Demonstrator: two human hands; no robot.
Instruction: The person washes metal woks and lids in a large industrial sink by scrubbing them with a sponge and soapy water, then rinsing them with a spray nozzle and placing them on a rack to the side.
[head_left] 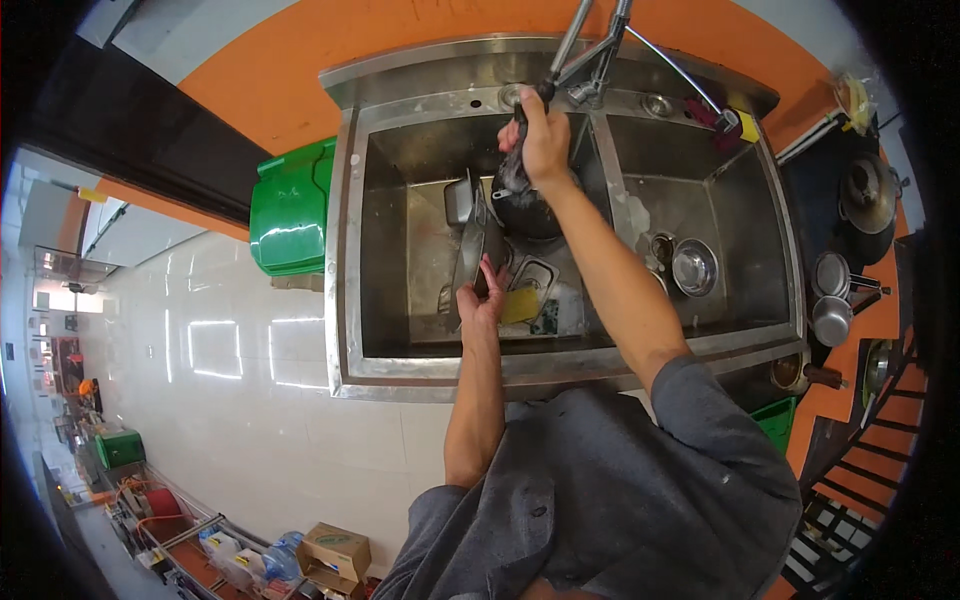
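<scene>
My right hand (541, 145) is wrapped round the dark handle of a spray nozzle (515, 172), which hangs from a metal hose and points down into the left basin (385, 250). Lower down, my left hand (482, 298) grips the near edge of a metal pan (470, 250) that is tilted up on its side. Just right of that pan lies a dark round pan (530, 215), partly covered by my right arm and the nozzle. A small metal container (458, 202) stands behind the tilted pan. Near my left fingers lie a yellow sponge (520, 306) and a metal tray (540, 275).
The right basin (735, 240) holds a metal bowl (695, 267) and smaller metal ware. Left of the sink stands a green bin (292, 212). Pots (832, 320) and a wok (868, 195) sit at the far right. A faucet stand (590, 92) rises behind the basins.
</scene>
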